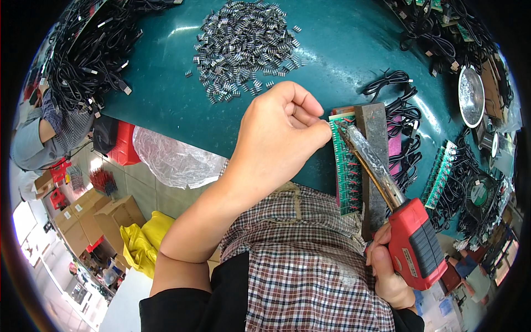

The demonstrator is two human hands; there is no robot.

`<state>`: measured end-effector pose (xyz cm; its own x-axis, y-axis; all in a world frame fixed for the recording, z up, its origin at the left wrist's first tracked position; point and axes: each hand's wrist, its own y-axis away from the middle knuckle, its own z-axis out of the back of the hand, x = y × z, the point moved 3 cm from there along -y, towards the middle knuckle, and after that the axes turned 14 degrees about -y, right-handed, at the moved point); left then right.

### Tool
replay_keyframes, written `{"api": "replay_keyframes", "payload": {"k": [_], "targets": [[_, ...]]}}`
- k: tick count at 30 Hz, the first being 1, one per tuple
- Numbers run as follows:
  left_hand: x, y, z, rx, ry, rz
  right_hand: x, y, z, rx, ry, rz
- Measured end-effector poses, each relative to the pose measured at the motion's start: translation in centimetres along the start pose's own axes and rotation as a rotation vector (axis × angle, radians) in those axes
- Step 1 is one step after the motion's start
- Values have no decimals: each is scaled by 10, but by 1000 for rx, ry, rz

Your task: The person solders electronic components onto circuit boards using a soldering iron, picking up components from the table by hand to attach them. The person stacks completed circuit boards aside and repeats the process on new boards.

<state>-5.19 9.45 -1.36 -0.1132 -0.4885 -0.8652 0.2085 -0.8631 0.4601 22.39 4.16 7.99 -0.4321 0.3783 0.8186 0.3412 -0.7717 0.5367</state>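
Note:
My right hand point(390, 274) grips a red and black soldering gun point(415, 243) near my waist. The gun's long metal barrel slants up and left, its tip over the upper end of a green circuit board strip point(347, 177). Rows of solder points and thin reddish wires show along that strip. Beside the strip's top end is my left hand point(285, 127), fingers curled in and thumb forward; whatever they pinch, if anything, is hidden. A dark, worn bar point(373, 160) lies along the strip's right side.
A heap of small black components with metal pins point(243, 47) covers the far middle of the green table point(160, 61). Black cables point(91, 61) pile at the far left, more at right around another board strip point(438, 174). A metal bowl point(471, 97) stands right. Someone works at far left.

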Motion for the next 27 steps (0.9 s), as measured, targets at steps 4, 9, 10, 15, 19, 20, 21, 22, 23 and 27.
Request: {"api": "replay_keyframes", "payload": {"k": [4,9,10,15,19,20,21,22,23,27], "targets": [[0,0,0,3,9,0,-2,-2,-1,-5,-30,14],[-1,0,0,9,3,8,0,-1,-2,-16,10,-32],[-1,0,0,11,2,16,1,-1,-2,-25,-38,-44],[0,0,0,-2,-5,10,3,-4,-4,8,65,-41],[1,0,-2,-17,-11,11,3,-4,-5,6,48,-14],[2,0,-1,-20,-9,20,2,-4,-5,6,82,-43],[1,0,-1,-22,-11,11,2,-3,-3,20,99,-67],[2,0,-1,-24,-14,11,1,-3,-2,23,104,-60],[2,0,-2,-27,-20,16,1,-3,-1,26,108,-52],[1,0,-2,-24,-70,-20,-1,-1,0,-11,59,-10]]}}
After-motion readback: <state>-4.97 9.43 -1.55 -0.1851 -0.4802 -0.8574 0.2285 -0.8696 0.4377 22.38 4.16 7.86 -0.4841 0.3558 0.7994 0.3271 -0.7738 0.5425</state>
